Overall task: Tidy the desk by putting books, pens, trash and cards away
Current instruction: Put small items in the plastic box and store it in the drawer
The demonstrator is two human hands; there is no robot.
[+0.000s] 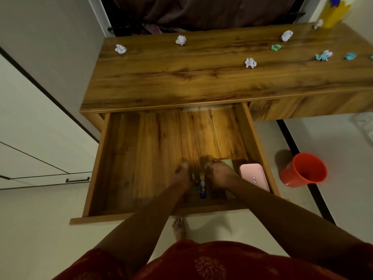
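Roughly midway, judging from how things lie; both hands down in the open drawer (141, 158), left hand (181, 175) and right hand (220, 174) close together over the near end, a few pens or markers (202, 186) lying between them; fingers too blurred and shadowed to tell whether curled on anything or merely resting, so grip unclear for both. Just right of the right hand, a greenish book or pad (229, 164) partly hidden under it, then a pink case (255, 176) against the drawer's right wall; cards possibly inside, not verifiable. Seemingly done: pens and at least one flat item stowed. Clearly left: trash; crumpled paper balls strewn well beyond the hands on the desk top (181, 81), white ones (180, 40) far ahead and to the left, green (276, 47) and blue ones (324, 55) far ahead to the right. Further right of the right hand, on the floor, an orange bin (302, 170), apparently waiting for those scraps; drawer not yet pushed shut.
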